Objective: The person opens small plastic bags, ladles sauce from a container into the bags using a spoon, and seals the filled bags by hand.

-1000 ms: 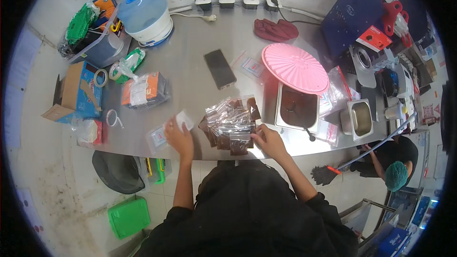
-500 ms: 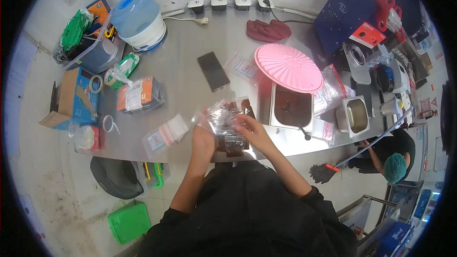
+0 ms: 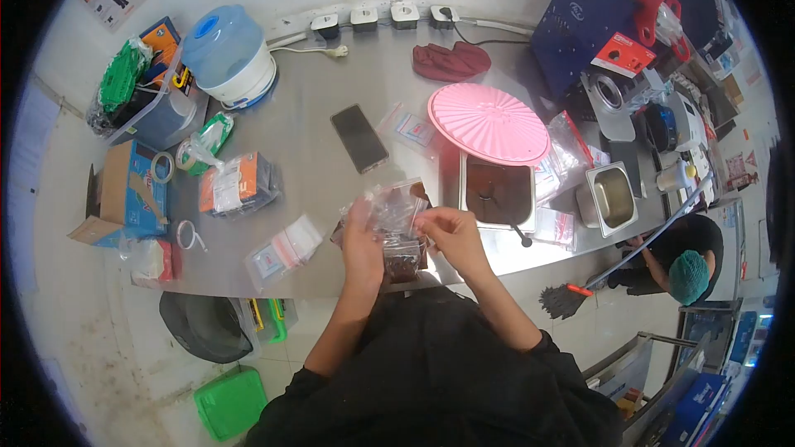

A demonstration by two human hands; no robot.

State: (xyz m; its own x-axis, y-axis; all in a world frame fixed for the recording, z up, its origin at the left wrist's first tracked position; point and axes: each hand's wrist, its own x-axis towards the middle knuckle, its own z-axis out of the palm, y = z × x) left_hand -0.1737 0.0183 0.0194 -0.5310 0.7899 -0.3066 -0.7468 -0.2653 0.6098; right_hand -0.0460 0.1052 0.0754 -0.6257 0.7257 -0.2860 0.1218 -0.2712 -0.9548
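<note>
My left hand is closed on the left side of a clear plastic bag at the table's front edge. With thumb and fingers pinched, my right hand grips the bag's right edge. Brown-filled clear packets lie beneath and in front of the bag, partly hidden by my hands. To the right stands a steel container with brown contents, and a dark-tipped utensil handle sticks out over its front rim. A pink fluted lid partly covers this container.
A phone and a stack of small zip bags lie near my hands. Further right are a smaller steel container and plastic bags. A wrapped orange-and-black box sits left. Another person bends beside a mop.
My right hand has turned into a pinch at the bag's edge, and my left hand has come up along its left side. The whole view has shifted slightly.
</note>
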